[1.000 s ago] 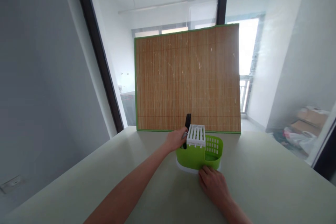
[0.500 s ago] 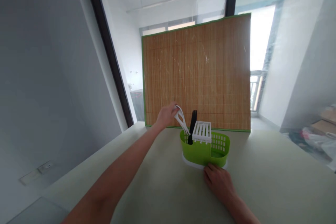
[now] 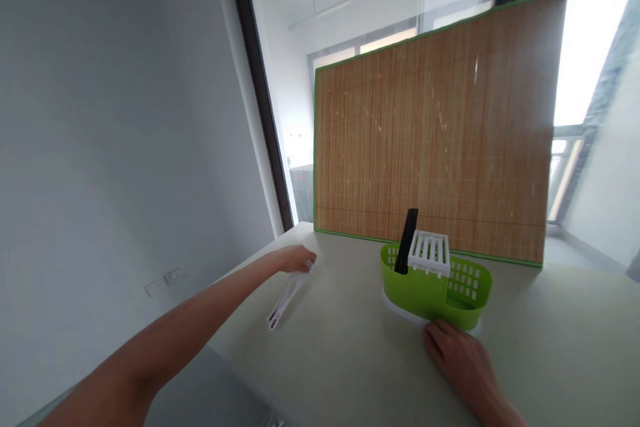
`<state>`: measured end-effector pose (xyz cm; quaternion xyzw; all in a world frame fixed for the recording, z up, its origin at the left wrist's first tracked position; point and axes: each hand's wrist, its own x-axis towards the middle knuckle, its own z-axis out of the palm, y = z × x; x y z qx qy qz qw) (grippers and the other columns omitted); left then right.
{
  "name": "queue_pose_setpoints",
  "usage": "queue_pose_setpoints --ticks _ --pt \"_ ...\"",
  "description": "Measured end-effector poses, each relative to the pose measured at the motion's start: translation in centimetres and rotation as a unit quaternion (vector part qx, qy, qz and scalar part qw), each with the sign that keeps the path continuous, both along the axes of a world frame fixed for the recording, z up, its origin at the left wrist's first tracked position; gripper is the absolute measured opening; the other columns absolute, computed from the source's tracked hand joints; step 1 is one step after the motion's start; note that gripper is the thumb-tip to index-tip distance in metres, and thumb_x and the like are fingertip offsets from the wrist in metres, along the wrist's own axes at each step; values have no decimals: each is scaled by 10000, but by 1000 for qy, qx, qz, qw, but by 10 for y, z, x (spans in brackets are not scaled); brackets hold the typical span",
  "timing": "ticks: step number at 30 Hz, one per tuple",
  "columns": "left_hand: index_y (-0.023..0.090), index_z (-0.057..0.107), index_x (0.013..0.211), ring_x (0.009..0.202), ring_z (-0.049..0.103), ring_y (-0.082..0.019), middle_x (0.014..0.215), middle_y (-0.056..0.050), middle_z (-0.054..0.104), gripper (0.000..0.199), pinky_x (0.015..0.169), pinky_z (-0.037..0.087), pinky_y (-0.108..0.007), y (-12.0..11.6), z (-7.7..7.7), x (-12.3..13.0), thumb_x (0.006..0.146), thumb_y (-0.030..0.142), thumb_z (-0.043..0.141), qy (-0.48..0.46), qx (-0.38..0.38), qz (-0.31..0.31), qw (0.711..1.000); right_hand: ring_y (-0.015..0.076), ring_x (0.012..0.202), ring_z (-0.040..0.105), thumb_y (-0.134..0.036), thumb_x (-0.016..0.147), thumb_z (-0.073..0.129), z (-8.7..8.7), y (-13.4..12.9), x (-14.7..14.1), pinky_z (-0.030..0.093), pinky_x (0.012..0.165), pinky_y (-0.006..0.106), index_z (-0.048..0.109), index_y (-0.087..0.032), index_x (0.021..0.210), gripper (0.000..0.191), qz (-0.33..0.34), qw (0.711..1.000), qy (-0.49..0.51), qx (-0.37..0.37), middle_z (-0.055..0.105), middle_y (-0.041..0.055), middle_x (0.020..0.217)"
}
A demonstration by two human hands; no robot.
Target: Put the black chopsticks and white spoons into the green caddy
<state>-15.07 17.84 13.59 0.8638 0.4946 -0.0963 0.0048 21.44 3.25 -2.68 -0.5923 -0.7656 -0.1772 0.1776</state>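
My left hand [image 3: 299,258] is closed on one end of a white two-armed utensil [image 3: 290,295], which slants down toward the table's left side. Toward the right stands a green basket [image 3: 415,293] on a white base, with perforated walls. Black sticks [image 3: 407,240] lean upright in its left part, beside a white slatted rack [image 3: 429,253] across its middle. My right hand [image 3: 457,353] rests against the basket's front lower edge, its fingers curled together; whether they grip the base is hard to tell.
A bamboo mat [image 3: 430,140] with a green border stands upright behind the basket, at the back of the pale table [image 3: 345,347]. Behind it is a glass partition with dark frames. A grey wall [image 3: 125,113] is at the left.
My left hand has drawn the white utensil out of the basket and carried it left, over the table. The view has turned left. My right hand remains at the basket's front.
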Motion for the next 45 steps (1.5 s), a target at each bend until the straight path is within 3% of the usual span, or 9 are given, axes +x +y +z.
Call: queue_pose_setpoints --ticks 4,15,19,23,27,31,37,41,45 --pt "215 659 879 781 579 -215 785 -31 647 233 714 435 -298 3 -31 -26 647 212 634 0 -26 32 999 157 660 603 -231 888 362 -1 1 0 387 551 256 615 -230 811 264 2 1000 -4 22 636 31 810" --pt "219 647 941 819 588 -196 868 -11 654 333 749 437 -270 12 -70 -58 609 197 636 -38 -76 49 995 159 660 594 -240 891 369 -5 6 -1 377 561 265 585 -232 786 240 -11 1000 -11 -1 618 11 787" --pt "224 624 1024 651 592 -166 752 2 644 415 628 453 -252 14 -68 -69 612 275 639 -62 -83 98 990 162 675 592 -237 895 363 -5 5 -1 370 569 269 577 -232 800 234 -15 1000 -12 -6 616 15 821" --pt "199 625 1032 704 591 -202 762 -31 650 476 645 446 -280 22 -46 -63 601 394 670 -124 -41 139 982 160 653 585 -231 893 365 -5 6 -2 355 558 270 573 -227 786 235 -15 1000 -7 -8 605 9 781" --pt "180 608 1069 834 582 -220 951 -79 643 482 685 448 -280 36 -26 -8 714 503 570 -257 -1 123 959 162 652 582 -228 891 371 -5 7 -3 349 561 274 570 -225 777 230 -10 1000 0 -5 602 12 780" --pt "149 500 1221 880 586 -197 1092 -108 604 557 617 470 -239 45 -19 91 810 524 454 -416 -21 75 906 165 657 580 -216 883 385 -4 7 -3 347 564 275 568 -225 769 216 -8 1000 4 -6 598 10 772" --pt "120 540 1177 960 575 -190 1143 -137 586 511 719 466 -245 45 -15 221 829 488 472 -573 -77 22 816 157 659 574 -207 879 392 -1 6 0 344 569 268 563 -227 773 203 3 1000 15 -14 592 3 767" --pt "100 640 965 834 606 -183 930 -114 659 367 694 454 -251 44 -18 257 795 412 546 -616 -107 19 780 159 669 576 -210 882 389 0 5 2 344 572 270 563 -227 774 205 4 999 20 -27 592 2 773" --pt "107 637 745 749 596 -190 757 -93 643 270 647 433 -260 44 -27 261 747 373 595 -654 -87 71 748 157 684 577 -218 890 377 1 6 2 344 580 265 564 -228 791 212 7 999 28 -34 600 3 793"
